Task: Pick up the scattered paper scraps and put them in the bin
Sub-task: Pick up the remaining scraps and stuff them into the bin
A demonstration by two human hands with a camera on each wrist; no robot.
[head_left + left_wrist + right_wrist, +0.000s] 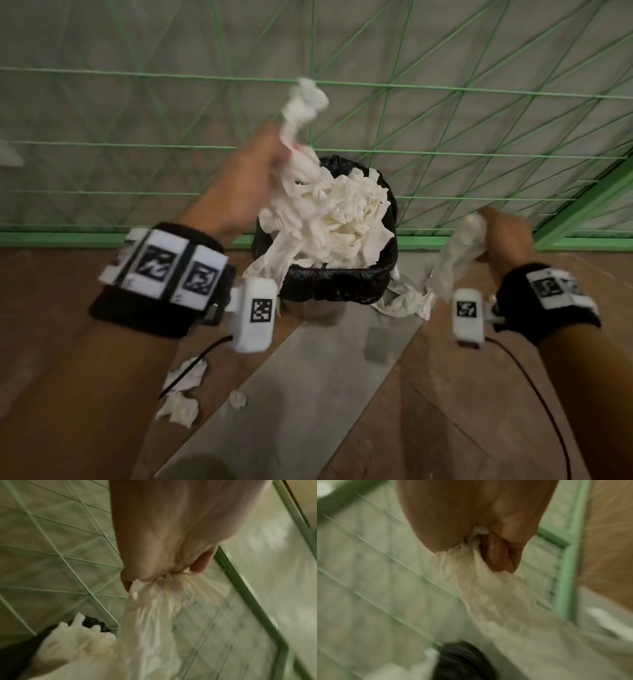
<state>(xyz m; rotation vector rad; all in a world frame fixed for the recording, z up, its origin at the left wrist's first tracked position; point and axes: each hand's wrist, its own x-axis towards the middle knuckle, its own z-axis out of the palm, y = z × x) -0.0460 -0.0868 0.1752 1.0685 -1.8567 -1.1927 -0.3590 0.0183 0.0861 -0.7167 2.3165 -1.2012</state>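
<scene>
Paper scraps (329, 219) already overfill the black-lined bin (337, 286) by the green fence. The left hand (250, 181) grips one tissue wad (303, 102) above it; the right hand (503, 236) clutches another (455, 253) beside it. Dropped on this heap, they probably slide onto the floor (445, 394), where loose scraps (181, 394) lie. No readable writing, only coded wrist markers (262, 310).

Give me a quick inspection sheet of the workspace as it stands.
Surface: brown floor with a grey strip.
Job's things: bin lined black, heaped with paper; scraps on floor at left and at bin's right.
Clutter: nothing seen.
Grippers: left hand grips a paper wad; right hand grips a paper strip.
Cables: black cables from wrist cameras.
Surroundings: green mesh fence.
</scene>
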